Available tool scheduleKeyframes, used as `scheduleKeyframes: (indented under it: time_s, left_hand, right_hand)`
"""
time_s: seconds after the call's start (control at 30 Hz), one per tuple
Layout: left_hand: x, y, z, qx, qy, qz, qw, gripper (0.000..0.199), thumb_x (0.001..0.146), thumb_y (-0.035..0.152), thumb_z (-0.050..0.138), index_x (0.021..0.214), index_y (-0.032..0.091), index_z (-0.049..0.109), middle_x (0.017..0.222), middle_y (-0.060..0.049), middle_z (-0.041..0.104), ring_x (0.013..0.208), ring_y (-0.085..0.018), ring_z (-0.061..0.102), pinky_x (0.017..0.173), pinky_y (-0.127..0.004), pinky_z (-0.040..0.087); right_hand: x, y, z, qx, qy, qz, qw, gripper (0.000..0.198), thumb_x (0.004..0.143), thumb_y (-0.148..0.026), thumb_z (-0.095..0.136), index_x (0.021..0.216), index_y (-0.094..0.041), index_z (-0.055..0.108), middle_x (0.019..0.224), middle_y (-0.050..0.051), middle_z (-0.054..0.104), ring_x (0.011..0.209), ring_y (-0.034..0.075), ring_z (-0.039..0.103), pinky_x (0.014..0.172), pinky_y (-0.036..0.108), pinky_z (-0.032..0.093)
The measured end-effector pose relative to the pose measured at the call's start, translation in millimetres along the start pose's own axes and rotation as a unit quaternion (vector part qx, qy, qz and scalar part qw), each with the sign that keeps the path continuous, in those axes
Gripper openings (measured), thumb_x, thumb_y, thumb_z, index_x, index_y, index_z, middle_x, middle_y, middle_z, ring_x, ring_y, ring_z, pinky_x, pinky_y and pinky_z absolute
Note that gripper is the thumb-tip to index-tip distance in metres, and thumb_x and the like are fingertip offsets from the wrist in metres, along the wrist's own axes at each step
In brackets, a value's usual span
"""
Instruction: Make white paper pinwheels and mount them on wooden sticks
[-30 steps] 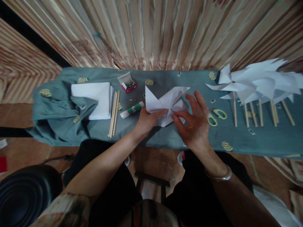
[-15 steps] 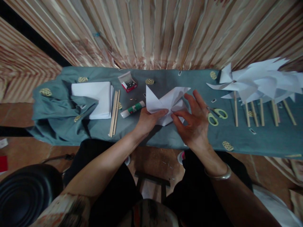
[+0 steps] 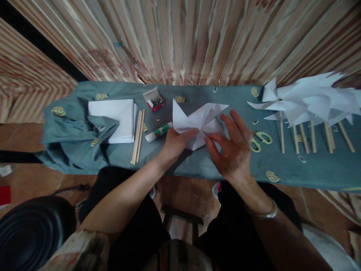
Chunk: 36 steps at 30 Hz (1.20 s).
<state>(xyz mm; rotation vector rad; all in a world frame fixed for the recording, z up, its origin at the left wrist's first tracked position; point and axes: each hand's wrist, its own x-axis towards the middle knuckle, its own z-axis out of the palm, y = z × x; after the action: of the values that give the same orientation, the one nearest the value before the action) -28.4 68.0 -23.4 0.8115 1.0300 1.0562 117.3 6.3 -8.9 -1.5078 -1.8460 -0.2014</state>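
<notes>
A white paper pinwheel [image 3: 200, 119] without a stick is held between my hands, above the cloth-covered table. My left hand [image 3: 176, 145] grips its left side, with the thumb pressed near the folded centre and the other fingers hidden beneath. On the right, my right hand [image 3: 232, 148] pinches a lower-right edge of the paper between thumb and index finger, its other fingers raised. A green and white glue stick [image 3: 158, 132] lies just beyond my left hand. Partly behind my right hand are green-handled scissors [image 3: 264, 137].
Several finished pinwheels [image 3: 310, 99] on wooden sticks lie at the right. Left of the glue stick are loose wooden sticks [image 3: 138, 137] and a stack of white paper [image 3: 124, 116]. A small open box of pins [image 3: 153, 101] stands toward the back, near the curtain [image 3: 183, 41].
The pinwheel paper has shifted and turned very slightly in my hands. My right hand has moved a little to the right, covering more of the scissors.
</notes>
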Motion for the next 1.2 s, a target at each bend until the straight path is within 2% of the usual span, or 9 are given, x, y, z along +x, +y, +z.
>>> scheduleKeyframes:
  time_s: [0.13,0.23,0.37,0.53,0.63,0.77,0.93,1.1,1.2]
  left_hand:
    - [3.8,3.0,-3.1,-0.03,0.003,-0.005,1.0,0.019,0.061,0.026,0.081,0.077,0.017,0.074,0.081,-0.005,0.076,0.071,-0.018,0.067,0.07,-0.03,0.054]
    - [3.8,5.5,-5.2,-0.046,-0.005,-0.016,0.999,0.022,0.061,0.027,0.082,0.079,0.016,0.074,0.084,-0.006,0.076,0.076,-0.019,0.069,0.074,-0.032,0.055]
    - [1.1,10.3,-4.6,-0.064,0.001,-0.034,0.997,0.018,0.063,0.022,0.08,0.079,0.016,0.074,0.082,-0.005,0.076,0.079,-0.02,0.07,0.073,-0.031,0.055]
    - [3.3,24.2,-7.2,-0.079,0.016,-0.028,0.996,0.021,0.06,0.021,0.082,0.078,0.013,0.074,0.082,-0.006,0.077,0.077,-0.02,0.071,0.072,-0.03,0.056]
    - [10.0,37.9,-16.2,-0.093,0.047,0.008,0.995,0.025,0.055,0.022,0.085,0.075,0.013,0.073,0.078,-0.006,0.077,0.079,-0.021,0.072,0.076,-0.031,0.057]
    - [18.3,57.8,-35.0,-0.122,0.088,0.057,0.987,0.025,0.053,0.017,0.085,0.075,0.014,0.072,0.08,-0.005,0.077,0.088,-0.023,0.073,0.085,-0.034,0.058]
    - [24.3,77.7,-59.4,-0.138,0.136,0.095,0.976,0.014,0.063,0.008,0.077,0.076,0.011,0.072,0.084,-0.007,0.077,0.1,-0.023,0.072,0.094,-0.033,0.057]
    - [27.1,92.8,-79.1,-0.149,0.222,0.114,0.957,0.019,0.069,-0.002,0.068,0.08,0.013,0.071,0.081,-0.004,0.077,0.095,-0.018,0.073,0.091,-0.026,0.058]
    - [27.1,98.1,-90.3,-0.146,0.247,0.127,0.949,0.019,0.071,-0.002,0.068,0.08,0.014,0.071,0.079,-0.003,0.078,0.088,-0.016,0.074,0.087,-0.022,0.059]
  right_hand:
    - [7.3,8.6,-16.1,0.013,0.012,0.024,1.0,0.014,0.089,-0.025,0.063,0.101,-0.027,0.071,0.138,0.01,0.059,0.137,0.031,0.046,0.108,0.057,0.042]
    - [12.9,25.6,-20.4,0.061,0.04,0.111,0.991,0.016,0.089,-0.028,0.062,0.102,-0.024,0.072,0.133,0.01,0.063,0.127,0.03,0.056,0.106,0.056,0.044]
    - [17.3,46.0,-16.5,0.153,0.057,0.205,0.965,0.018,0.088,-0.03,0.063,0.099,-0.022,0.073,0.121,0.01,0.069,0.115,0.026,0.064,0.099,0.049,0.051]
    - [21.4,53.7,-6.3,0.205,0.062,0.254,0.943,0.018,0.085,-0.032,0.064,0.094,-0.02,0.075,0.111,0.011,0.074,0.102,0.024,0.07,0.091,0.044,0.056]
    - [22.9,52.3,0.6,0.185,0.037,0.237,0.953,0.021,0.086,-0.032,0.061,0.095,-0.018,0.075,0.11,0.012,0.075,0.099,0.025,0.071,0.089,0.044,0.056]
    - [21.0,46.2,9.7,0.113,-0.04,0.167,0.979,0.025,0.09,-0.03,0.055,0.102,-0.017,0.073,0.113,0.014,0.074,0.104,0.027,0.07,0.094,0.047,0.054]
    - [17.1,36.9,20.3,0.049,-0.101,0.111,0.987,0.029,0.093,-0.029,0.049,0.106,-0.016,0.071,0.114,0.015,0.074,0.111,0.03,0.068,0.098,0.049,0.052]
    - [15.5,32.5,32.6,0.039,-0.15,0.072,0.985,0.03,0.095,-0.027,0.046,0.109,-0.015,0.069,0.115,0.016,0.073,0.11,0.029,0.068,0.097,0.048,0.053]
    - [12.9,28.5,40.5,0.031,-0.164,0.036,0.985,0.032,0.096,-0.025,0.043,0.11,-0.014,0.069,0.116,0.017,0.072,0.11,0.03,0.067,0.098,0.048,0.052]
